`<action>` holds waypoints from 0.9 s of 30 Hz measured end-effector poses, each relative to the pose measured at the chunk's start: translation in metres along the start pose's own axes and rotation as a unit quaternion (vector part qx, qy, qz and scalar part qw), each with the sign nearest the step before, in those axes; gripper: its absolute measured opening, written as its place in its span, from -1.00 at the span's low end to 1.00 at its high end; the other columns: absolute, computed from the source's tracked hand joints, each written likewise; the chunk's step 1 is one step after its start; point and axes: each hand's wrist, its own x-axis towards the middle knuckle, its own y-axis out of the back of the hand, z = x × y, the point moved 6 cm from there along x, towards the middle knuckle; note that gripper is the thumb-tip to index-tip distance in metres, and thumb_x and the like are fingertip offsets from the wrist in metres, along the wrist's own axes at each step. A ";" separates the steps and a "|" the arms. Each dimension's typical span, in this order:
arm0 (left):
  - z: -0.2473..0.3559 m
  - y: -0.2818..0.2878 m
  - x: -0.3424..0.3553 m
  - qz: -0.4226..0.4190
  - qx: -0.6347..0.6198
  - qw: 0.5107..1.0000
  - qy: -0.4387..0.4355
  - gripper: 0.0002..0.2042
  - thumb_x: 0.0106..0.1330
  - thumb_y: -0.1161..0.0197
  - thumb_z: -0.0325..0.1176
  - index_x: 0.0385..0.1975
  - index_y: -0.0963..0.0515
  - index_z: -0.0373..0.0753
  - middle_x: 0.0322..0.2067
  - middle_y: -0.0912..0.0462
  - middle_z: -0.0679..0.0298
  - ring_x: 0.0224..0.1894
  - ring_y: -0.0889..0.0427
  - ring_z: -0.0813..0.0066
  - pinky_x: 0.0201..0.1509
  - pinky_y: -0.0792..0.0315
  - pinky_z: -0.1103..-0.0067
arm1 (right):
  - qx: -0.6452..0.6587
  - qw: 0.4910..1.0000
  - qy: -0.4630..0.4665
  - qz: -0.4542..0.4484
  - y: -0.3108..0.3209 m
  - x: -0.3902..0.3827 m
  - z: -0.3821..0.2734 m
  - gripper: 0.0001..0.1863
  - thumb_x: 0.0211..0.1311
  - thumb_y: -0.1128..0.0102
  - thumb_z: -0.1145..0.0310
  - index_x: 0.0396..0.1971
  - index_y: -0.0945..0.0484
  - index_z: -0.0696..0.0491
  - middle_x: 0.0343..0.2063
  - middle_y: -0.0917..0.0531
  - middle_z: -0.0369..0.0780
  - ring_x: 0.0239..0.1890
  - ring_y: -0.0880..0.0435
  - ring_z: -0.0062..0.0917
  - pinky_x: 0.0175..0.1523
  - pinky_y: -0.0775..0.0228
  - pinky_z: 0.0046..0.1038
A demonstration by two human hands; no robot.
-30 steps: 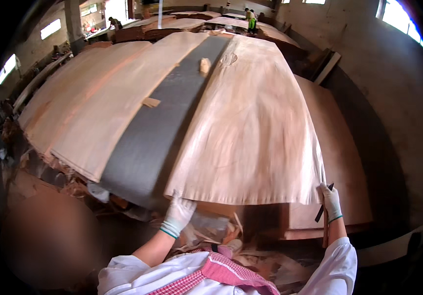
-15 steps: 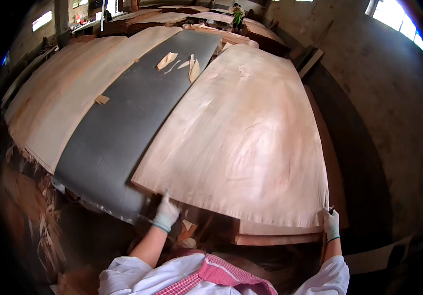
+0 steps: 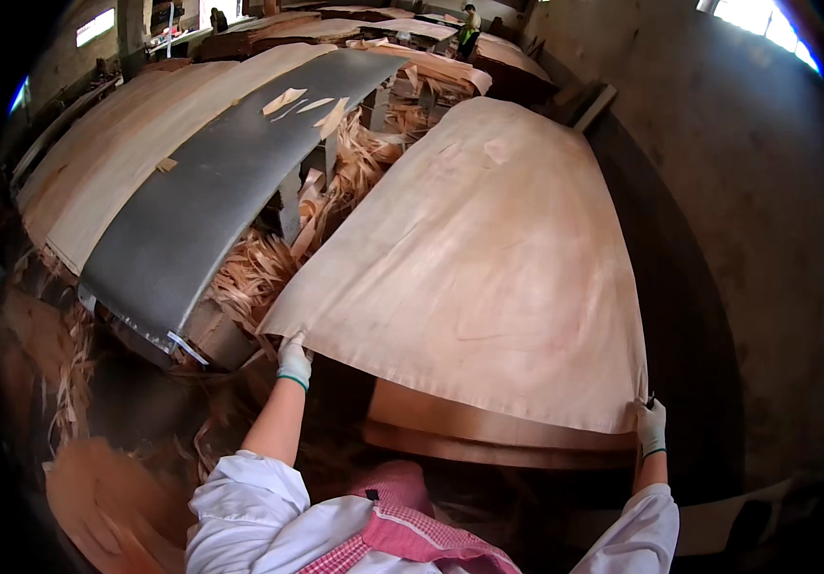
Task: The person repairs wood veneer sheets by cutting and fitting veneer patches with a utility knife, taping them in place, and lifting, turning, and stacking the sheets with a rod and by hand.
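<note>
A large pale sheet of wood veneer (image 3: 489, 258) stretches out in front of me, its near edge lifted and sagging between my hands. My left hand (image 3: 294, 362), in a white glove with a green cuff, grips the sheet's near left corner. At the near right corner my gloved right hand (image 3: 652, 422) is closed on the edge, with a small dark thing showing by the fingers that I cannot make out. Under the sheet, a stack of reddish veneer (image 3: 469, 427) shows at its near end.
Left stands a long dark-topped table (image 3: 192, 182) with veneer scraps (image 3: 284, 101) on it. Heaped shavings (image 3: 257, 273) fill the gap beside it. Further left lies more veneer (image 3: 96, 163). A wall (image 3: 718, 143) runs along the right; another person (image 3: 469, 29) stands far back.
The veneer sheet has shifted right, away from the dark table, uncovering the shavings between them. My left hand has moved with its corner, while the right still holds its own.
</note>
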 end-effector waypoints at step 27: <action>-0.237 -0.117 -0.083 0.053 0.081 0.975 -0.200 -0.63 0.24 -0.13 -0.61 0.08 -0.44 -0.31 -0.05 -0.57 0.25 -0.06 -0.55 0.46 0.05 -0.43 0.57 | -0.348 0.936 0.014 0.047 0.107 0.173 0.161 -0.75 0.22 -0.20 0.27 -0.28 -0.51 0.16 -0.44 -0.63 0.00 -0.35 -0.61 -0.09 -0.25 -0.42 -0.24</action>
